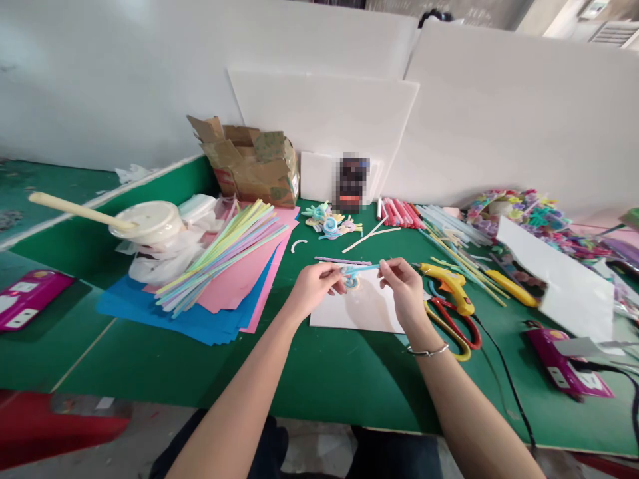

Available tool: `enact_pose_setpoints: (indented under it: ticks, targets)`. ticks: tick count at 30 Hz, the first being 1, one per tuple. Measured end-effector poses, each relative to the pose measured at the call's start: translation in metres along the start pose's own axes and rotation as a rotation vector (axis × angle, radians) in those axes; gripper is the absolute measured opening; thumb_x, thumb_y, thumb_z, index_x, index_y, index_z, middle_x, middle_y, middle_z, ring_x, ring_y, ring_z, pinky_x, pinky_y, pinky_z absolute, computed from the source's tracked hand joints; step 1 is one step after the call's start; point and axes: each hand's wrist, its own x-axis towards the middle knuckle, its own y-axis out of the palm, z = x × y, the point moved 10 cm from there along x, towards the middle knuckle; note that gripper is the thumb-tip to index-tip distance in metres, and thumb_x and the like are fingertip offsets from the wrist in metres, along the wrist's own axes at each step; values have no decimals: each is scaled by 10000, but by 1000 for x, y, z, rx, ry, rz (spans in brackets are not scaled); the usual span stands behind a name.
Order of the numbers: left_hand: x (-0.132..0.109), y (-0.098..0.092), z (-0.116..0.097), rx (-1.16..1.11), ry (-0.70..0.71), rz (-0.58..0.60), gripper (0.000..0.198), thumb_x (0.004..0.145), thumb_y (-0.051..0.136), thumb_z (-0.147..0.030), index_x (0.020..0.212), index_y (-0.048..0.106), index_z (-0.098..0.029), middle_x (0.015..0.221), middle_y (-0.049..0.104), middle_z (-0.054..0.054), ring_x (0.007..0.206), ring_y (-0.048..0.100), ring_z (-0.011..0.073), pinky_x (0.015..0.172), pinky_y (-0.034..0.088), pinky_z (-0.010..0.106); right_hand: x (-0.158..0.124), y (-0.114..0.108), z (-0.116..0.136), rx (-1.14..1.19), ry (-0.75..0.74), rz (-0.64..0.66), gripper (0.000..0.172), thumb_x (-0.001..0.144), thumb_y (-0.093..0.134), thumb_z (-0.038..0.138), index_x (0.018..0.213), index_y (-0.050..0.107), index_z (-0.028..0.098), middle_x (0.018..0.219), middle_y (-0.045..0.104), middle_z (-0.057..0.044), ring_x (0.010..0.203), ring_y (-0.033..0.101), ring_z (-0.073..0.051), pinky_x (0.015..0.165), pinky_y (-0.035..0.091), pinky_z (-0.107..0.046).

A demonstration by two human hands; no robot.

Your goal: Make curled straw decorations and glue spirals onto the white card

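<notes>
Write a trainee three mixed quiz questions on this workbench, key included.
1. What colour is the pipe cleaner held between the left hand and the right hand?
2. True or false: the yellow glue gun lies to the right of the white sheet below the hands.
3. On which side is the metal bracelet worn: (a) left, (b) right, (c) both?

Key: 1. Light blue. 2. True. 3. (b).

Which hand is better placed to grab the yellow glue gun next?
Probably the right hand: the yellow glue gun lies just beside it, while the left hand is farther away. Both seem to pinch the blue strip, so the right might first let go.
</notes>
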Motion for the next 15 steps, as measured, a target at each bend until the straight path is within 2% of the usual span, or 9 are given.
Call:
enact_pose_setpoints:
  ticks: [3,7,12,15]
  targets:
    - [0,0,-2,-13,17,23,244,811,511,-263,598,578,-166,565,613,-4,544,576,99,558,475,192,1,-2,2,1,-4,6,304,693,699,452,606,560,196,573,525,30,521,457,-96,492,384,-247]
    - [0,-4,-4,-21,37,-4,270,807,522,-282,567,565,-167,561,615,-1,567,591,108,572,484,198,1,-2,7,3,-19,19,275,703,695,423,612,570,195,585,533,32,512,451,-88,510,382,-250]
    - [0,-9,2,-17,-10,-17,200,795,541,-308,673,615,-168,600,652,8,587,612,123,570,494,210,4,-12,3,35,7,-53,277,683,707,424,612,565,197,573,522,35,530,452,-94,499,376,-244]
    - [-1,-13,3,-12,-36,-7,212,775,575,-322,637,600,-163,595,653,14,585,615,125,597,510,225,7,-18,1,59,20,-87,282,661,724,423,611,565,195,564,518,38,525,443,-91,495,376,-241]
